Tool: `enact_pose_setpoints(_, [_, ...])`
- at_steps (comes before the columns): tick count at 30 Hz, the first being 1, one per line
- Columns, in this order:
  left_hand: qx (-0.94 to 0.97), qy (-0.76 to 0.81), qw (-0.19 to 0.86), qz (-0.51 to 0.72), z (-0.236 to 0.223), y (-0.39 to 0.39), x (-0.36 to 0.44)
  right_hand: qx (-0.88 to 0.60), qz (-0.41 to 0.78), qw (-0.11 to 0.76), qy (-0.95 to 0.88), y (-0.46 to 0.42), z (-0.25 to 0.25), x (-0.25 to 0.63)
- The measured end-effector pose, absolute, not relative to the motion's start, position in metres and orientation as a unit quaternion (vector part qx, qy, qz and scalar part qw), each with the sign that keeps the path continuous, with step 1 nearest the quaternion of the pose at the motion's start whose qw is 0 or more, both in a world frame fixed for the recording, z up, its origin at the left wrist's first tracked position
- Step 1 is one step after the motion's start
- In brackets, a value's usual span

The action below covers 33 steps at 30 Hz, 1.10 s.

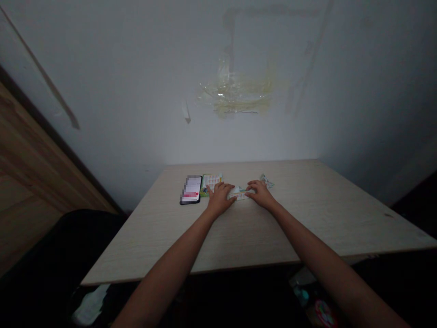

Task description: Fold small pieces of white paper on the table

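Note:
On the table lies a small printed strip of paper, pale with coloured marks. My left hand pinches its left end, thumb in front and fingers behind. At the other end my right hand grips the strip the same way. A green-and-white printed sheet lies flat beyond my left hand, partly hidden by it. Just behind my right hand is a small crumpled greenish piece, whose kind I cannot make out.
A phone with a lit, partly blurred screen lies left of the sheet. The pale wooden table meets a wall with old clear tape. Below the front edge, at right, are dim colourful items.

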State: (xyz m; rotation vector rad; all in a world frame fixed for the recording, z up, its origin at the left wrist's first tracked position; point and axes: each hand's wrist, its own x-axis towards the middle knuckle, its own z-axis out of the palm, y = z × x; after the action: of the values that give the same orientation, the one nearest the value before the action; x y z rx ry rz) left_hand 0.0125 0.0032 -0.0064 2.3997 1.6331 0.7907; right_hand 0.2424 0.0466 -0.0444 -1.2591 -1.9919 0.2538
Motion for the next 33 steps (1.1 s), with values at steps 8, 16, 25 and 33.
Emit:
enact_pose_setpoints(8, [0.767,0.576,0.064,0.276,0.003,0.002,0.012,-0.488,0.113,0.392,-0.772,0.047,-0.044,0.244])
enact_pose_setpoints(16, [0.76,0.575,0.059,0.296,-0.001,0.005,0.013,-0.483,0.111,0.396,-0.773,0.045,-0.04,0.243])
enact_pose_setpoints(25, [0.756,0.561,0.047,0.334,0.007,-0.002,0.013,-0.449,0.096,0.444,-0.77,0.04,-0.03,0.243])
enact_pose_setpoints(33, [0.761,0.571,0.04,0.305,0.011,-0.004,0.01,-0.438,0.083,0.411,-0.795,0.037,-0.026,0.247])
